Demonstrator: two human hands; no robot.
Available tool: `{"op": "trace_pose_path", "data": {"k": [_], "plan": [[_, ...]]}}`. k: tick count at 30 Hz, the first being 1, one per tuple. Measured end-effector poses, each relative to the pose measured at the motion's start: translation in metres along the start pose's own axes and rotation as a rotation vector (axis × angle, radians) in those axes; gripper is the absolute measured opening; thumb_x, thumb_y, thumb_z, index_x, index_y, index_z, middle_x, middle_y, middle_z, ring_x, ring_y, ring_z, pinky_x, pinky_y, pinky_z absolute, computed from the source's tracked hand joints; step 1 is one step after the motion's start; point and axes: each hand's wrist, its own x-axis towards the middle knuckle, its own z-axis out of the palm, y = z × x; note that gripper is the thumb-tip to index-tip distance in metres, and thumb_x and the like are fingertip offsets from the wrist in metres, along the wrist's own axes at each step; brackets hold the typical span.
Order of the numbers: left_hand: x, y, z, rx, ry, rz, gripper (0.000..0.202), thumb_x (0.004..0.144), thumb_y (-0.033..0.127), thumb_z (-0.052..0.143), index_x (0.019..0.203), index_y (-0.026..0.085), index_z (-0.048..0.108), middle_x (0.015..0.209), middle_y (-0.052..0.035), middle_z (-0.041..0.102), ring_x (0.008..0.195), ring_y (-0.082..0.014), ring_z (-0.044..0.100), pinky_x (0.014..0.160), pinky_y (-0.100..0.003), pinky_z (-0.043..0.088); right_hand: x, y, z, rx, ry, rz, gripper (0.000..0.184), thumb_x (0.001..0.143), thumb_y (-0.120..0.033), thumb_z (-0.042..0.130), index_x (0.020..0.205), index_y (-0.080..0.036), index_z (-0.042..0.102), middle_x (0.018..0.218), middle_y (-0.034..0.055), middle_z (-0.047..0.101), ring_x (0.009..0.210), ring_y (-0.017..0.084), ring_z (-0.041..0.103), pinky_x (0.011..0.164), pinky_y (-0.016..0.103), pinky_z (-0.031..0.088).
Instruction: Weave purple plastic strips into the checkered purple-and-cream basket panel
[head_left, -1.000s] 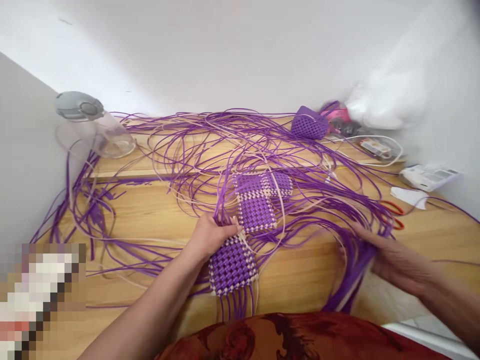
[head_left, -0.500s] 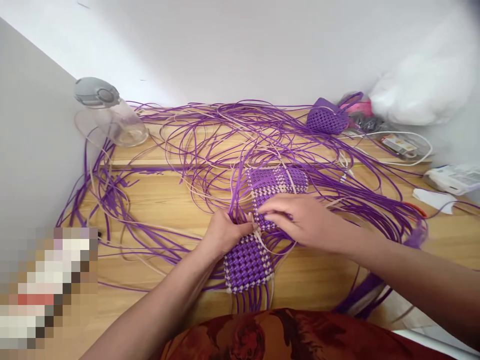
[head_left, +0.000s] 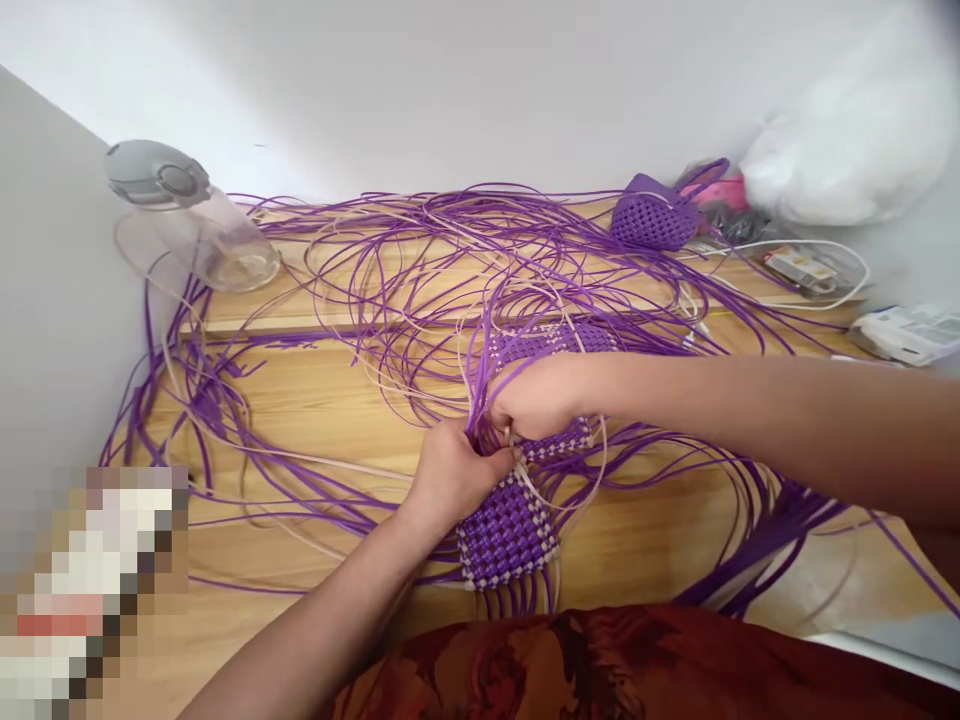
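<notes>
A checkered purple and cream woven piece (head_left: 510,530) lies near the table's front edge, with loose strands coming out of its sides. My left hand (head_left: 457,465) is closed on its upper left edge, the thumb pressing down by a cream strand (head_left: 534,487). Right above it, my right hand (head_left: 536,395) is curled over the middle of the weave with its fingers bent down among the strands; what the fingertips pinch is hidden. Beyond the right hand, another woven section (head_left: 592,338) shows. Purple strands (head_left: 481,380) stand up between the two hands.
Long purple and cream strands (head_left: 420,240) sprawl over the wooden table (head_left: 315,390). A clear bottle with a grey lid (head_left: 244,255) stands at the left back. At the right back are a small purple woven basket (head_left: 652,215), a white plastic bag (head_left: 840,160) and a white packet (head_left: 907,333).
My right hand has moved left and closed down beside the left hand, its forearm now lying across the strands at right. My left hand keeps its hold on the weave.
</notes>
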Motion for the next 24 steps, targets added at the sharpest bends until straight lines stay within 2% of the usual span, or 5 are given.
{"op": "trace_pose_path", "data": {"k": [4,7,13,18,24], "plan": [[-0.001,0.002,-0.002,0.061,-0.016,-0.006,0.021,0.066,0.033,0.068,0.06,0.014,0.062,0.054,0.0026,0.054,0.048,-0.0106,0.045,0.047,-0.022,0.033,0.023,0.003,-0.012,0.133,-0.154,0.015,0.011,0.05,-0.005,0.069,0.056,-0.013,0.066,0.045,-0.0074,0.05,0.051,0.007,0.043,0.054,0.019,0.032],[-0.001,0.004,-0.005,0.108,-0.011,-0.004,0.023,0.067,0.037,0.068,0.065,0.014,0.066,0.057,0.0017,0.057,0.05,-0.0114,0.047,0.049,-0.022,0.034,0.027,0.013,-0.013,0.208,-0.197,0.046,0.008,0.051,-0.011,0.071,0.055,-0.013,0.064,0.042,-0.0091,0.046,0.043,0.004,0.038,0.047,0.017,0.029],[0.002,0.006,-0.01,0.092,-0.024,0.013,0.028,0.068,0.039,0.069,0.078,0.013,0.072,0.066,-0.0016,0.067,0.057,-0.0151,0.056,0.054,-0.024,0.04,0.009,0.029,0.004,0.42,-0.043,0.125,0.011,0.065,-0.021,0.064,0.074,-0.014,0.066,0.048,-0.0064,0.049,0.041,0.005,0.037,0.043,0.019,0.027],[0.0,0.008,-0.01,0.034,-0.039,0.009,0.027,0.069,0.038,0.069,0.079,0.013,0.073,0.069,-0.0023,0.068,0.061,-0.0161,0.059,0.056,-0.024,0.042,-0.004,0.03,0.018,0.719,0.099,0.129,0.011,0.061,-0.016,0.064,0.071,-0.013,0.061,0.061,-0.004,0.054,0.051,0.005,0.042,0.049,0.018,0.031],[0.004,0.0,-0.006,-0.085,-0.043,0.026,0.02,0.069,0.032,0.07,0.077,0.013,0.07,0.07,-0.0017,0.068,0.062,-0.0148,0.058,0.059,-0.024,0.043,-0.015,0.035,0.018,0.925,0.217,-0.046,0.016,0.07,-0.028,0.064,0.074,-0.015,0.054,0.066,-0.0041,0.052,0.057,0.005,0.044,0.05,0.017,0.033]]}}
